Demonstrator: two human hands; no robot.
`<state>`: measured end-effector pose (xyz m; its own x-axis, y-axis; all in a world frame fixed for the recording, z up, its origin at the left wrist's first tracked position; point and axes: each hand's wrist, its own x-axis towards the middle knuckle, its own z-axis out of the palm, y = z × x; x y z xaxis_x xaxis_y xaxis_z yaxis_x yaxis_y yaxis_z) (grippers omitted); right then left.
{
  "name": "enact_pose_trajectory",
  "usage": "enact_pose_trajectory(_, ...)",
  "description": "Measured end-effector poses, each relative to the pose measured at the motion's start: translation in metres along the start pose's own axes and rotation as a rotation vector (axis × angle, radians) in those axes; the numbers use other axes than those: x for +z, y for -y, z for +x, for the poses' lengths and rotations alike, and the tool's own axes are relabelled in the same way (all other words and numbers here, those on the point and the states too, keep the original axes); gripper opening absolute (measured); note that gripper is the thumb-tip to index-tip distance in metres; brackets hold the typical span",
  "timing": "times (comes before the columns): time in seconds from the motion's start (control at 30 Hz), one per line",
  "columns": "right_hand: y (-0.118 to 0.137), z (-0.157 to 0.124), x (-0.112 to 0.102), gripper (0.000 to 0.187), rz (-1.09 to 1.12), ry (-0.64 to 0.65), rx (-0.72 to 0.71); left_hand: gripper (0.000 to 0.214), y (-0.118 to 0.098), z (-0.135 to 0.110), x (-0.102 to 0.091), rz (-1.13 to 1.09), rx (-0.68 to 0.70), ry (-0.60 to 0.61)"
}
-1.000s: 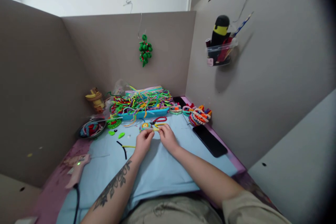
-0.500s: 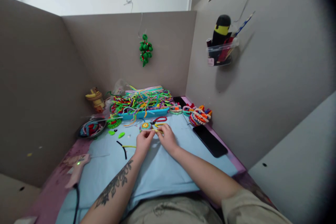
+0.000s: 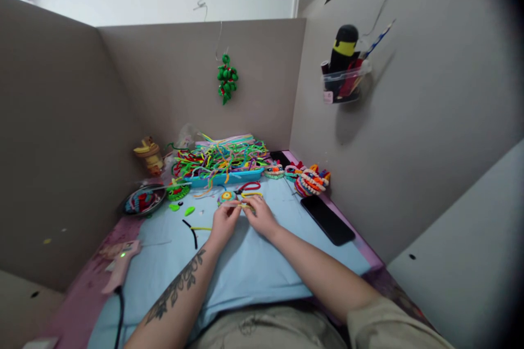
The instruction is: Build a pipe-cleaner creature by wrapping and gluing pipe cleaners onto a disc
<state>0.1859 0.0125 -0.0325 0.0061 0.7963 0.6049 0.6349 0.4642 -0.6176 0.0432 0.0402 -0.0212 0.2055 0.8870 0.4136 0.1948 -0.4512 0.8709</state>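
My left hand [image 3: 223,222] and my right hand [image 3: 260,216] meet over the light blue mat [image 3: 245,267], fingertips pinched together on a short yellow pipe cleaner [image 3: 244,205]. Just beyond the fingers lies a small round coiled piece [image 3: 226,196] in blue, yellow and red. Red and yellow pipe cleaner loops [image 3: 249,190] lie beside it. A black and a yellow pipe cleaner piece [image 3: 192,229] lie left of my left hand.
A blue tray heaped with coloured pipe cleaners [image 3: 221,161] stands at the back. Finished coiled pieces [image 3: 309,180] sit at the right, a black phone [image 3: 326,219] near them. A bowl [image 3: 143,200] and a pink glue gun [image 3: 120,262] are at the left. Grey partition walls enclose the desk.
Both hands stay in place; the fingers have shifted slightly along the yellow pipe cleaner, and the right hand has edged a little towards the left.
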Motion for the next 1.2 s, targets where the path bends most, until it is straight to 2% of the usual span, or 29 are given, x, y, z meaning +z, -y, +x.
enact_pose_trajectory(0.13,-0.002,0.000,0.000,0.015,-0.018,0.000,0.002,0.021,0.000,0.000,-0.001,0.003,0.023,0.014)
enact_pose_trajectory(0.43,0.001,0.001,-0.002,0.012,0.029,-0.135,0.109,0.021,0.002,0.000,-0.001,0.048,-0.010,0.006)
enact_pose_trajectory(0.7,0.005,-0.001,0.000,0.006,-0.045,-0.146,0.121,0.027,-0.009,-0.002,0.002,-0.079,-0.140,0.002)
enact_pose_trajectory(0.9,0.009,-0.003,0.002,0.005,-0.099,-0.116,0.090,0.028,-0.014,-0.001,0.000,-0.067,-0.221,-0.046)
enact_pose_trajectory(1.1,0.006,-0.002,0.002,0.008,-0.084,-0.101,0.051,0.021,-0.003,-0.001,0.002,-0.089,-0.108,-0.019)
enact_pose_trajectory(1.2,0.006,-0.002,0.000,0.020,-0.031,-0.088,0.044,0.018,0.003,-0.002,0.003,-0.090,-0.042,-0.025)
